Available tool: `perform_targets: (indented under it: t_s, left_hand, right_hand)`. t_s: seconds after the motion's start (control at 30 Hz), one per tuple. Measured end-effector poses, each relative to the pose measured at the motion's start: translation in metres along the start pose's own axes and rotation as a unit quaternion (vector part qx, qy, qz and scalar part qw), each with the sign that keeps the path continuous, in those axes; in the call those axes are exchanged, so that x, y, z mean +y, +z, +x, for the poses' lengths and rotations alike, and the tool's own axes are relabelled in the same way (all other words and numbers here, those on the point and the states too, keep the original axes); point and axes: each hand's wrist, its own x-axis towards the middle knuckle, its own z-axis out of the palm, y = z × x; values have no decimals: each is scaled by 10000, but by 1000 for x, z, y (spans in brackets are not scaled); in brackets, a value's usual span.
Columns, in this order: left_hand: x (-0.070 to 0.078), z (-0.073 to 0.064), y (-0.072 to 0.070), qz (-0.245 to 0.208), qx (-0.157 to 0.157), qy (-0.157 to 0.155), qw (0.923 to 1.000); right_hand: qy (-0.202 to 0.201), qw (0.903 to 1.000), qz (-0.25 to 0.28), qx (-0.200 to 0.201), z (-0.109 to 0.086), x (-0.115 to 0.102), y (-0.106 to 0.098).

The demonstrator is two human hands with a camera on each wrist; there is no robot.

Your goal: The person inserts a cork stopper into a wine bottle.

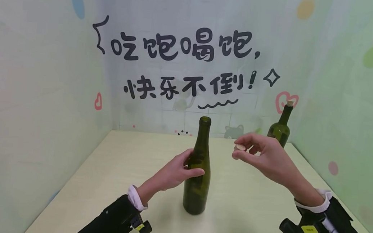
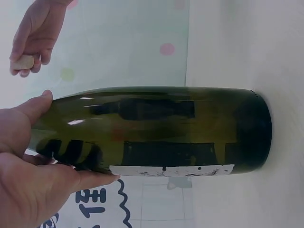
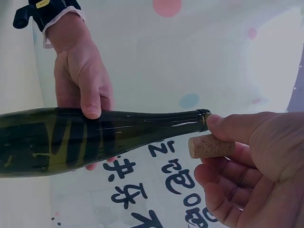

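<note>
A dark green glass wine bottle (image 1: 196, 193) stands upright on the table, its mouth uncorked. My left hand (image 1: 174, 171) grips it around the upper body, thumb in front and fingers behind the glass. To the right of the bottle, my right hand (image 1: 269, 160) is raised above the table and pinches a cork (image 3: 211, 146) between thumb and fingers. In the head view the cork is apart from the bottle, slightly lower than its mouth. The left wrist view shows a torn whitish label (image 2: 171, 170) along one side of the bottle.
A second green wine bottle (image 1: 279, 129), with a cork (image 1: 290, 103) in its mouth, stands at the back right, partly hidden by my right hand. Printed walls enclose the pale table (image 1: 131, 156) at left, back and right.
</note>
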Motion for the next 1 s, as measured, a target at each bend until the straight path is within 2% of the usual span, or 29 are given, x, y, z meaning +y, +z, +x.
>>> perform_targets:
  t_s: [0.2, 0.4, 0.6, 1.0]
  left_hand:
    - [8, -9, 15, -55, -218, 93, 9997]
    - [16, -16, 22, -182, -360, 146, 9991]
    - [16, -19, 26, -296, -424, 201, 9985]
    - [14, -21, 26, -194, -451, 210, 9986]
  right_hand:
    - [-239, 9994, -109, 244, 7, -16, -11]
    - [-540, 9974, -241, 412, 18, -34, -20]
    - [-832, 9949, -256, 502, 30, -50, -27]
    - [-1102, 9925, -309, 437, 54, -73, -33]
